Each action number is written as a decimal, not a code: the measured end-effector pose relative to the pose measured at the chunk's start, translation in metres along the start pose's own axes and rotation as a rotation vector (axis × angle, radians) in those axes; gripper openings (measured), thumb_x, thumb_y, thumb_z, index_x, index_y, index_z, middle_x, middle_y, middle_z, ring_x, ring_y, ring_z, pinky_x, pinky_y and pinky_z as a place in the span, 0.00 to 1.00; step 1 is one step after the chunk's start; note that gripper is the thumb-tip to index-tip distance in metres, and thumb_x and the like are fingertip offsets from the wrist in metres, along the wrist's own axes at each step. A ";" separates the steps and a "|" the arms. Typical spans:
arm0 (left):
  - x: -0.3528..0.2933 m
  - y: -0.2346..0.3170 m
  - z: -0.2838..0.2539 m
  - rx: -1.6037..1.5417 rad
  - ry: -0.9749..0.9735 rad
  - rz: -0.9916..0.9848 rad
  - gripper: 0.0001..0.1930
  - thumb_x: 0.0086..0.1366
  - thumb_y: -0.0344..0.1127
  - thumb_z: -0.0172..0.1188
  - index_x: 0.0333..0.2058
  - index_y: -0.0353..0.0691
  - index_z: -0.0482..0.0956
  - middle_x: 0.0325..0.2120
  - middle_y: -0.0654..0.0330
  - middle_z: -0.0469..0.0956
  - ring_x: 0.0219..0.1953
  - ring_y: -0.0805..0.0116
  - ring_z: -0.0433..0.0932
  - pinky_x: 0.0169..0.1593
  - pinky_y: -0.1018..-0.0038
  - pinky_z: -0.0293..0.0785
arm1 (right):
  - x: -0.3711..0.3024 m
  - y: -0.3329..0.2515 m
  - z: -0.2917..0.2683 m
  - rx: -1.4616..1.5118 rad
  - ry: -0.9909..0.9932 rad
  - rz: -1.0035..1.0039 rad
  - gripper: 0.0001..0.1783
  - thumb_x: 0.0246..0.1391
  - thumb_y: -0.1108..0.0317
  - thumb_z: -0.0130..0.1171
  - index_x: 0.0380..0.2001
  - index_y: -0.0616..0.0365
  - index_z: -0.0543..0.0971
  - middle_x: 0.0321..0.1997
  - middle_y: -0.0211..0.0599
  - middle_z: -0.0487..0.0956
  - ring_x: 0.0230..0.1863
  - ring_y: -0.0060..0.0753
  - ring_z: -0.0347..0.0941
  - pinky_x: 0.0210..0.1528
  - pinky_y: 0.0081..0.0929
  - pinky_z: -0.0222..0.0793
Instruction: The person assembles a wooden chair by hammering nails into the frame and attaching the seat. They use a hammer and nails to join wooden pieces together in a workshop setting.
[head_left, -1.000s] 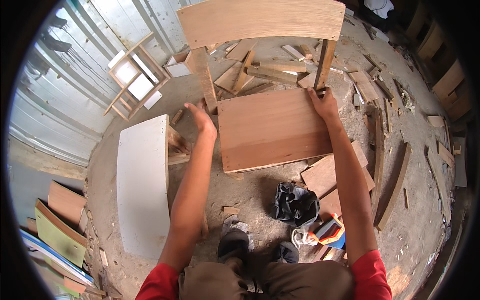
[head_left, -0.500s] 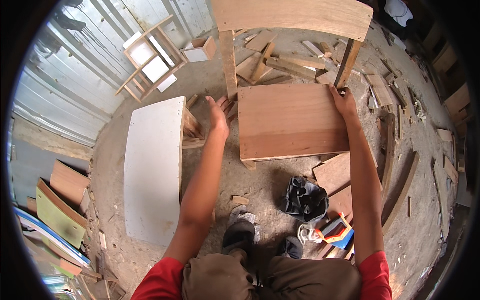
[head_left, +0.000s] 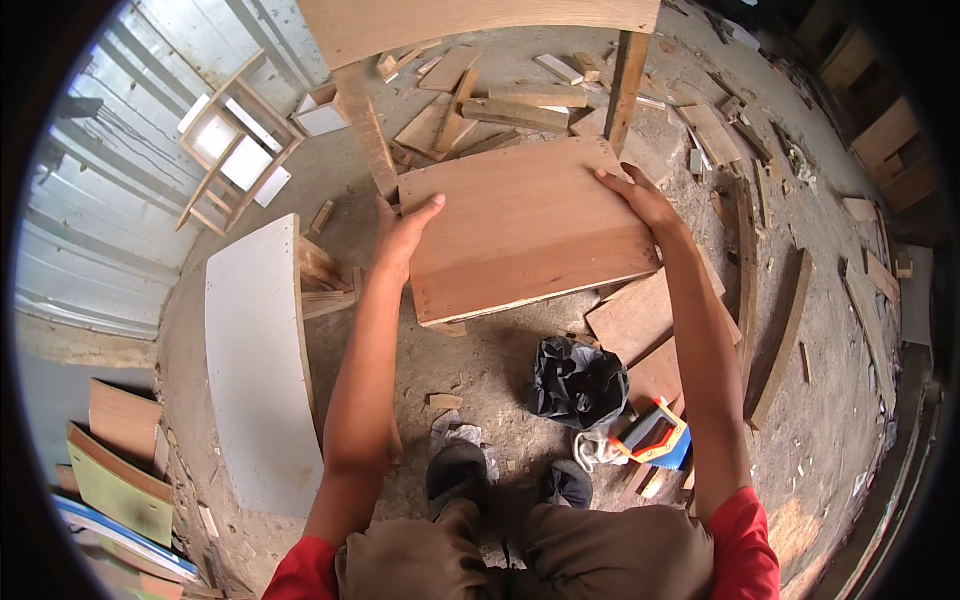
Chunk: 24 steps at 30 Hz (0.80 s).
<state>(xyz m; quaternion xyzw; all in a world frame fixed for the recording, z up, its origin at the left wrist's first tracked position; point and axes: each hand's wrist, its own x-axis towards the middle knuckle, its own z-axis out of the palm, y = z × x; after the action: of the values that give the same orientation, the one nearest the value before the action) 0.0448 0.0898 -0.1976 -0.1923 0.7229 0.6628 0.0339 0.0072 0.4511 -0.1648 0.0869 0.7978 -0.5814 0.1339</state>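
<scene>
Between my arms is a wooden chair with a reddish-brown plywood seat, two rear posts and a curved backrest at the far side. It sits turned a little, its seat slanting. My left hand grips the seat's left edge near the rear post, thumb on top and fingers hidden beneath. At the far right corner my right hand is closed over the seat edge, thumb resting on the plywood; its other fingers are partly hidden by the edge and post.
A white-topped wooden piece stands left of my forearm. Near my feet are a black plastic bag and a handsaw with an orange and black handle. Wood scraps litter the floor behind and right. A small wooden frame leans by the metal wall.
My left hand has gone from open beside the chair to gripping its seat edge. The chair has turned and tilted, and the right hand has shifted its hold at the corner.
</scene>
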 end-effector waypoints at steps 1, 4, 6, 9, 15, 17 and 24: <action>-0.001 0.000 0.001 0.014 0.005 -0.027 0.65 0.54 0.53 0.75 0.71 0.29 0.34 0.64 0.39 0.60 0.65 0.49 0.65 0.58 0.55 0.75 | 0.000 0.003 0.000 0.024 0.006 -0.019 0.64 0.48 0.38 0.69 0.70 0.76 0.50 0.62 0.71 0.69 0.61 0.52 0.72 0.63 0.35 0.66; -0.003 0.005 0.005 0.070 -0.044 -0.070 0.71 0.54 0.60 0.72 0.70 0.32 0.22 0.69 0.37 0.52 0.69 0.47 0.60 0.66 0.54 0.65 | 0.009 0.014 -0.005 0.094 0.032 -0.066 0.64 0.47 0.40 0.70 0.70 0.76 0.50 0.61 0.70 0.70 0.60 0.52 0.73 0.62 0.35 0.68; -0.002 0.002 0.003 0.115 -0.033 -0.039 0.70 0.54 0.62 0.71 0.71 0.32 0.22 0.69 0.37 0.52 0.70 0.47 0.59 0.67 0.55 0.62 | 0.010 0.017 -0.003 0.135 0.038 -0.064 0.64 0.46 0.40 0.71 0.70 0.75 0.51 0.61 0.69 0.70 0.59 0.52 0.74 0.61 0.35 0.69; -0.015 0.011 0.005 0.163 0.001 -0.041 0.71 0.54 0.66 0.69 0.71 0.30 0.24 0.70 0.37 0.51 0.71 0.47 0.57 0.69 0.58 0.58 | 0.007 0.012 -0.003 0.061 0.071 -0.064 0.63 0.45 0.42 0.73 0.69 0.75 0.52 0.59 0.67 0.72 0.57 0.49 0.75 0.60 0.35 0.69; -0.008 0.002 0.006 0.315 0.092 0.023 0.69 0.52 0.70 0.68 0.71 0.25 0.34 0.70 0.35 0.52 0.71 0.46 0.56 0.70 0.61 0.56 | 0.020 0.015 -0.004 0.022 0.039 -0.291 0.55 0.48 0.48 0.73 0.68 0.69 0.58 0.56 0.61 0.76 0.57 0.46 0.76 0.60 0.34 0.70; -0.003 -0.001 0.007 0.321 0.101 0.047 0.69 0.52 0.70 0.68 0.71 0.25 0.35 0.69 0.35 0.53 0.71 0.47 0.57 0.70 0.61 0.56 | 0.025 0.019 0.001 -0.273 0.234 -0.385 0.52 0.50 0.47 0.70 0.66 0.72 0.60 0.57 0.64 0.76 0.60 0.51 0.74 0.61 0.36 0.68; -0.008 -0.002 0.004 0.309 0.128 0.018 0.70 0.50 0.71 0.68 0.71 0.26 0.35 0.68 0.35 0.57 0.70 0.47 0.60 0.70 0.62 0.57 | 0.006 0.012 0.007 -0.286 0.264 -0.195 0.52 0.51 0.41 0.67 0.63 0.75 0.62 0.56 0.68 0.76 0.60 0.58 0.74 0.61 0.39 0.69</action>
<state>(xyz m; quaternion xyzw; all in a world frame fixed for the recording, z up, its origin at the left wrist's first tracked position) 0.0517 0.0953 -0.1976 -0.2199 0.8186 0.5305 0.0111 0.0055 0.4481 -0.1798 0.0649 0.8873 -0.4562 -0.0177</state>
